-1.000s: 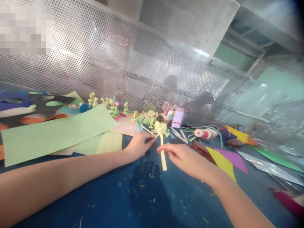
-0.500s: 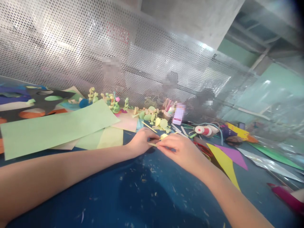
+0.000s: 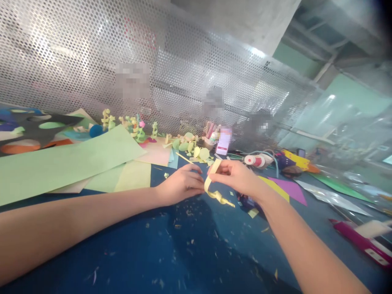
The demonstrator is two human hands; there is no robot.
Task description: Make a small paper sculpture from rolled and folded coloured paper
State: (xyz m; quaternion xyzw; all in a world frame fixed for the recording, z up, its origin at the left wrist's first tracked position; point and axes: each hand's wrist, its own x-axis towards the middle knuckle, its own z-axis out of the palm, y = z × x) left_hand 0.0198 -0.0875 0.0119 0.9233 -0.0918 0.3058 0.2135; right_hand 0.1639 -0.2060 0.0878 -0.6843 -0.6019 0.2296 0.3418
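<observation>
A curled strip of yellow paper hangs from my right hand, whose thumb and fingers pinch its upper part. Its lower end is twisted and spiralled, pointing to the right above the blue table. Just left of the strip, my left hand is low over the table with its fingers bent and close together. Its fingertips come near the strip; whether they touch it or hold anything is hidden. A thin yellow stick-like strip lies beyond my left hand, and a tiny pale paper piece beside it.
Green paper sheets lie at left. Cut paper ovals and small paper figures stand behind, near a phone. A thread spool lies right of it. A magenta tool is at far right; perforated metal backs the table.
My hands have moved apart. My right hand has raised the yellow strip, and its curled length now shows between them. The camera view has shifted slightly to the right.
</observation>
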